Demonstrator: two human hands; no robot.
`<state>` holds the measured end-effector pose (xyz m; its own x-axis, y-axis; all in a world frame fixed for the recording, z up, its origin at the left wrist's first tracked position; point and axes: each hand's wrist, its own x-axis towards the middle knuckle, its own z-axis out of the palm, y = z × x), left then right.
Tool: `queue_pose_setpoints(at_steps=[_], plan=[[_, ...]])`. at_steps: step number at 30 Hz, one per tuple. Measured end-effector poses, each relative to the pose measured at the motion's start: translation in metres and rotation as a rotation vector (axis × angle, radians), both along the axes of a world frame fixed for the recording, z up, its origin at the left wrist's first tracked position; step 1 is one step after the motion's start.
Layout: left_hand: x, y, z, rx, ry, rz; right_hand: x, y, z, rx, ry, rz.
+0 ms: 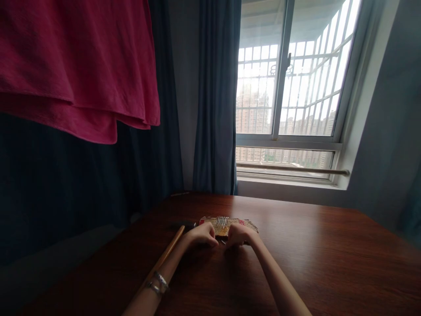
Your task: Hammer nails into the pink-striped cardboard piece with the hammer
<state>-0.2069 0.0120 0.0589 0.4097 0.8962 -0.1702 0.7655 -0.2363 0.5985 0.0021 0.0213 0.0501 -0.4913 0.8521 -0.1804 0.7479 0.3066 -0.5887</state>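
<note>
A low patterned object (222, 226) in gold, with red patches at its ends, lies on the brown wooden table (322, 245). Several thin silvery metal pieces (222, 220) stand out along its top. At its near left side is my left hand (205, 234), fingers curled in. My right hand (237, 234) is closed at the near right side, its knuckles against or just in front of the object. Between the hands shows the tip of a small, thin metal piece (223, 242). The curled fingers hide whatever they hold.
Beside my left forearm lies a long wooden handle (169, 249) with a dark end, partly covered by the arm. A pink cloth (82, 66) hangs at upper left. Blue curtains (215, 96) and a barred window (286, 87) stand behind the table.
</note>
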Motion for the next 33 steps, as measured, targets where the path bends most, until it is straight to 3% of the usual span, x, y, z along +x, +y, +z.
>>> queue_pose_setpoints(at_steps=[5, 9, 13, 17, 25, 33], plan=[[0.004, 0.017, -0.012, 0.374, -0.224, 0.176, 0.002, 0.011, 0.001, 0.293, 0.123, -0.206], [0.008, 0.028, -0.031, 0.505, -0.295, 0.259, -0.01, 0.016, -0.014, 0.458, 0.208, -0.343], [0.012, 0.031, -0.044, 0.524, -0.246, 0.322, -0.02, 0.013, -0.032, 0.516, 0.249, -0.392], [0.017, 0.031, -0.045, 0.534, -0.209, 0.355, -0.024, 0.011, -0.039, 0.551, 0.287, -0.42], [0.02, 0.031, -0.042, 0.546, -0.198, 0.378, -0.027, 0.006, -0.038, 0.544, 0.347, -0.469], [0.022, 0.03, -0.039, 0.446, -0.338, 0.481, -0.018, 0.012, -0.025, 0.394, 0.362, -0.443]])
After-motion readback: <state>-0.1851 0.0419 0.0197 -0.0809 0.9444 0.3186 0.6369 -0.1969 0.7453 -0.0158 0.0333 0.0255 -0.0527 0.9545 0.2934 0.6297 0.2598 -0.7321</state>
